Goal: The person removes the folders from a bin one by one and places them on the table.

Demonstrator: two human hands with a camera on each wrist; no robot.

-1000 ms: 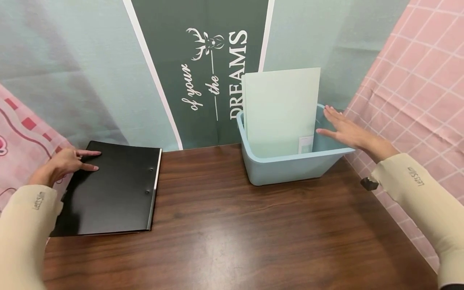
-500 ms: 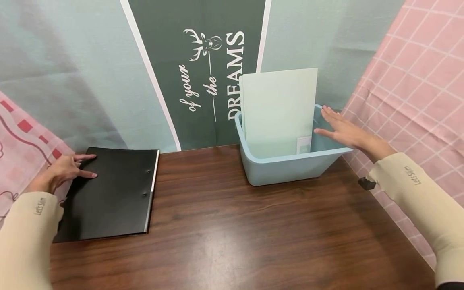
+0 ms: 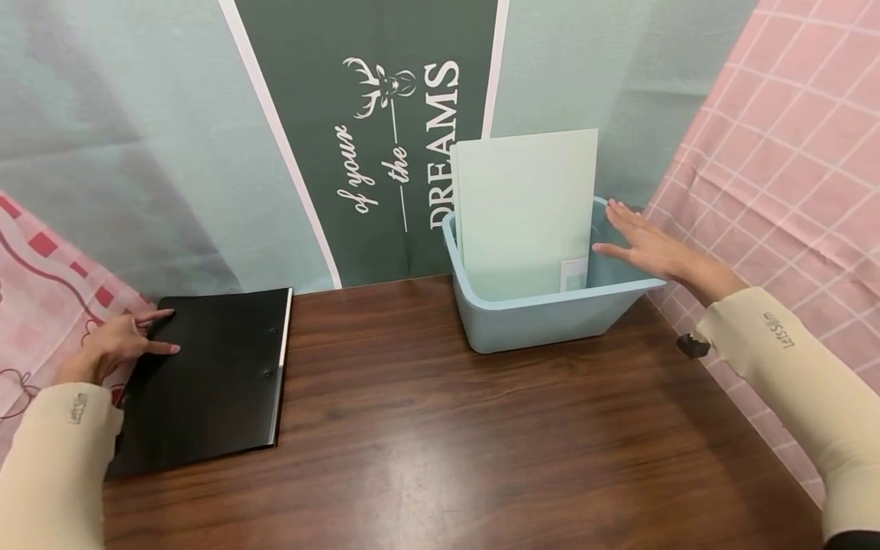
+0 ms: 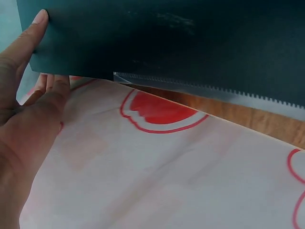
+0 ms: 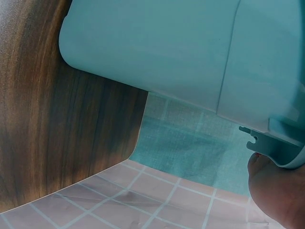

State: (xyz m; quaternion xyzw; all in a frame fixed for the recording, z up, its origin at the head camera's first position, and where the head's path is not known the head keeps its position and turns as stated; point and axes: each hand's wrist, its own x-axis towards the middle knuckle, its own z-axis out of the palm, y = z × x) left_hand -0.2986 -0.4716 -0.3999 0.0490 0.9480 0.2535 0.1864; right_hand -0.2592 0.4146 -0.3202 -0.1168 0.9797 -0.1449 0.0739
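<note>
A black folder [image 3: 206, 382] with a pale strip along its right edge lies at the left of the table. My left hand [image 3: 117, 344] holds its left edge; two digits lie on top and other fingers tuck below, as the left wrist view shows. That edge is raised off the table, with a clear toothed strip [image 4: 205, 90] hanging under it. At the right, my right hand [image 3: 649, 244] rests on the rim of a light blue plastic bin [image 3: 536, 325], fingers straight and thumb spread. Pale green folders [image 3: 525, 214], the front one with a small white label, stand upright in the bin's left part.
The brown wooden table [image 3: 412, 428] spreads between folder and bin. A grey-green cloth with printed lettering [image 3: 440, 137] hangs behind it. Pink checked cloth [image 3: 791, 153] borders the right side, pink patterned cloth [image 3: 41, 305] the left.
The black folder has shifted slightly left and toward me along with my left hand, and turned a little. My right hand stays at the bin, which has not moved noticeably.
</note>
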